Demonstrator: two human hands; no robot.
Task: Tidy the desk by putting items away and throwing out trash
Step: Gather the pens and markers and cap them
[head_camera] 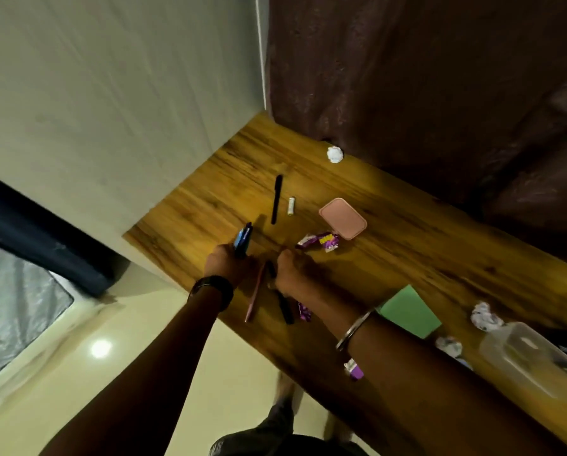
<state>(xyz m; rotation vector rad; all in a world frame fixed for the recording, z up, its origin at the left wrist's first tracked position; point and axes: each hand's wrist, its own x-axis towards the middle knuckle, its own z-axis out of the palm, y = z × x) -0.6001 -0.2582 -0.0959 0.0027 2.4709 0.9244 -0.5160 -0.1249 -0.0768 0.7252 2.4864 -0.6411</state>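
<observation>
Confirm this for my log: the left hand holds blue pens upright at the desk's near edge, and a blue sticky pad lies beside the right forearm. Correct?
Not quite. The sticky pad beside the right forearm is green, not blue, as the head view shows. The rest holds: the left hand grips blue pens upright at the near edge of the desk.

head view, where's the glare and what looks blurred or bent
Head view: a bright glare spot sits on the glossy floor; the wide lens tilts and bows the desk edge and wall corner; the near clear tub and paper balls by it look soft; the left hand, gripping a blue pen, and the right hand are dim and slightly smeared.
</observation>
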